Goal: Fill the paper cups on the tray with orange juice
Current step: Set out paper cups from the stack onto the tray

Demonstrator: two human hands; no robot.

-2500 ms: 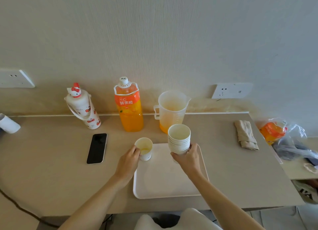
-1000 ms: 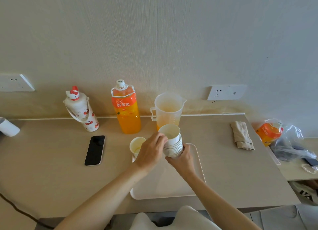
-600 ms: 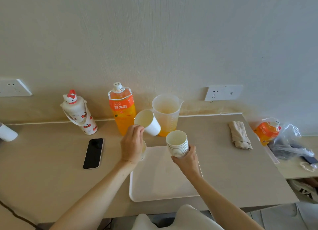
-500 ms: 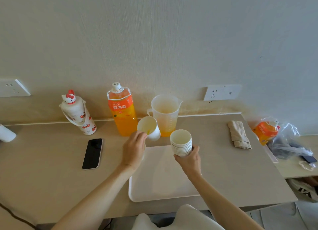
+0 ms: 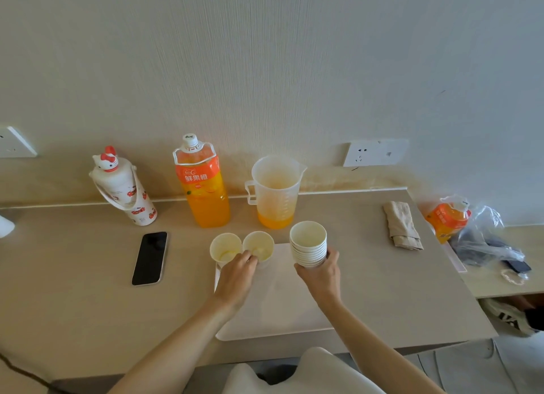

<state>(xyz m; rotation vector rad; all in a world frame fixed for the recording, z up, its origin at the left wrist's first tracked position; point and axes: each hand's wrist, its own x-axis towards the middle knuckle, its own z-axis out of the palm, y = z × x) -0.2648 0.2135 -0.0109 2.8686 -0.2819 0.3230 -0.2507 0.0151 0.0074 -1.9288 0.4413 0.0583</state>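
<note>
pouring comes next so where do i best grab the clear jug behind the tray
Take the measuring jug by its handle, the loop on its left side, coming in from the left; the left hand, on a paper cup, is probably nearer. The spout sits opposite, on the right, so a handle grip leaves it free to pour. The body is wide and smooth, a poorer hold.

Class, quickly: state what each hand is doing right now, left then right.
Left hand: closed, gripping the single paper cup beside the stack of paper cups.
Right hand: closed, holding that stack.
</note>
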